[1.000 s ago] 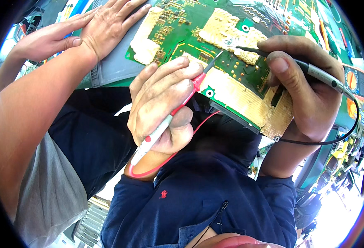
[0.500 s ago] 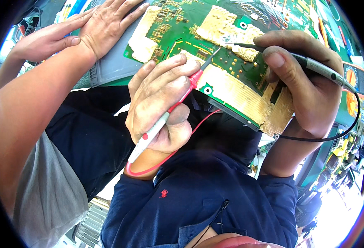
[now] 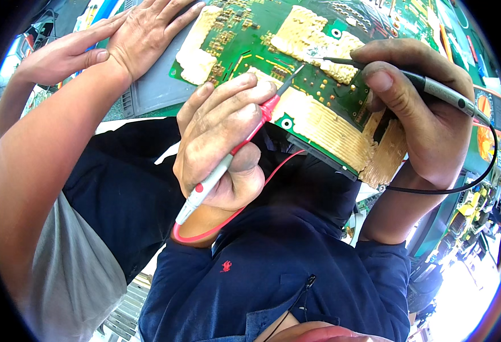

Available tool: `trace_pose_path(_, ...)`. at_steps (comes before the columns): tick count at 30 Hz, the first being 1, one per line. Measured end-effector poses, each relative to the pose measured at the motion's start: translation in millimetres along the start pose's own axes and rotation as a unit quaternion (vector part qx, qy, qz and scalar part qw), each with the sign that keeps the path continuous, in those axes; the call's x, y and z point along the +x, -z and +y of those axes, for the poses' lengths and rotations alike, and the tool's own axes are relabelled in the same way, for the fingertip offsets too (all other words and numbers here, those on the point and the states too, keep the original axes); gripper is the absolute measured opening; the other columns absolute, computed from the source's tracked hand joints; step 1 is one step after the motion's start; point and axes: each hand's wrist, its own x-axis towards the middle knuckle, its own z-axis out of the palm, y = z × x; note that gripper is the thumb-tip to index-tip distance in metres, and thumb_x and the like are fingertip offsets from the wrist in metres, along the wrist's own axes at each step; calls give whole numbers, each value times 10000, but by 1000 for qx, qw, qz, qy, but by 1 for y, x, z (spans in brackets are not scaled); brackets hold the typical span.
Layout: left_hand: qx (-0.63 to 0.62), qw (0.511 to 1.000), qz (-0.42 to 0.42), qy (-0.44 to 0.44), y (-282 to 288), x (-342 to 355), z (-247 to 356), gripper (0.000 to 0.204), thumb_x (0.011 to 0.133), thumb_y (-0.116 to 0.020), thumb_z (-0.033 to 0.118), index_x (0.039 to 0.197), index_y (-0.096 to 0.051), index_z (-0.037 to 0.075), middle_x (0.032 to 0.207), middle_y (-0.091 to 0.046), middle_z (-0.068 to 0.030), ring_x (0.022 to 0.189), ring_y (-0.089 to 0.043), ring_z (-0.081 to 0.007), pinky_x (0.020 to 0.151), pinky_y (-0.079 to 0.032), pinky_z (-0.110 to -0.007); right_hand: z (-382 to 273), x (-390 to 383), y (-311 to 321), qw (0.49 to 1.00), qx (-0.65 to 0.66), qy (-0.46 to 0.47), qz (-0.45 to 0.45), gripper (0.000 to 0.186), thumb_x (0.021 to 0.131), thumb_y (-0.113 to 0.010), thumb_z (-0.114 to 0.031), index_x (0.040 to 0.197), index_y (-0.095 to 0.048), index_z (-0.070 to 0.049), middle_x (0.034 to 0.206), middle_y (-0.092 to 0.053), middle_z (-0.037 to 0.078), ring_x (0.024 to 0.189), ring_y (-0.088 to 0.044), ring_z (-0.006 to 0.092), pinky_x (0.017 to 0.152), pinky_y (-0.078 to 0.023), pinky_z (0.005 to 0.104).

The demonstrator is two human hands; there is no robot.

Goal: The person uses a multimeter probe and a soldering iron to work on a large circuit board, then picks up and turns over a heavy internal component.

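Observation:
A green circuit board (image 3: 250, 48) with cream-coloured foam-like patches (image 3: 324, 122) lies in front of me. My left hand (image 3: 222, 142) is closed round a red and white test probe (image 3: 210, 179); its thin tip points at the board's middle, and I cannot tell whether it touches. A red lead loops from its lower end. My right hand (image 3: 415, 108) grips a black and grey test probe (image 3: 441, 96), its tip at the edge of a cream patch. From that probe a black lead (image 3: 494, 154) curves down and back under my wrist.
Another person's hands (image 3: 148, 37) are at the far left, one resting near the board's edge on a grey mat (image 3: 156, 91). At the right stands an orange-framed multimeter (image 3: 484, 105). Cluttered parts (image 3: 467, 211) lie at the lower right.
Both probes stay almost where they were. The other person's forearm and grey-clothed body have shifted slightly at the left.

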Motion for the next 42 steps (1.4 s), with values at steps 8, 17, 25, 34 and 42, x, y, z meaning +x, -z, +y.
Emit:
trace_pose_path(8,59,998,-36,-3,4,-2,-2,226,952,-493,208,1082,-553,33,926,-690,-88,969,-657,-193,986,-413,-292,3,0,1,1000,9,13,0,200,817,-730,-108,955,-694,32,831,-683,76,616,-563,73,563,-440,180)
trace_pose_path(17,40,999,-20,-2,3,3,2,235,962,-496,210,1049,-555,0,925,-686,-149,942,-663,-254,945,-440,-340,2,-1,1,1000,5,6,-2,181,823,-715,-92,953,-693,32,817,-683,77,614,-558,69,557,-436,180)
trace_pose_path(25,2,999,-7,34,-7,17,6,252,971,-499,212,1019,-557,-29,925,-682,-203,918,-668,-308,909,-464,-382,-2,2,2,999,-32,-16,28,135,826,-696,-91,909,-704,14,762,-668,56,583,-549,70,534,-418,183)
trace_pose_path(34,2,994,-9,109,1,28,27,267,983,-473,176,1012,-547,-79,943,-654,-272,901,-660,-346,829,-527,-417,8,13,4,996,63,66,16,162,707,-753,-123,743,-694,22,608,-623,172,510,-597,212,527,-480,316)
trace_pose_path(42,16,977,-17,210,5,38,43,224,971,-458,102,1030,-563,-87,984,-651,-246,941,-656,-311,881,-514,-393,-7,17,18,998,42,9,-40,198,743,-725,-161,733,-683,32,586,-622,148,524,-610,195,540,-486,311)
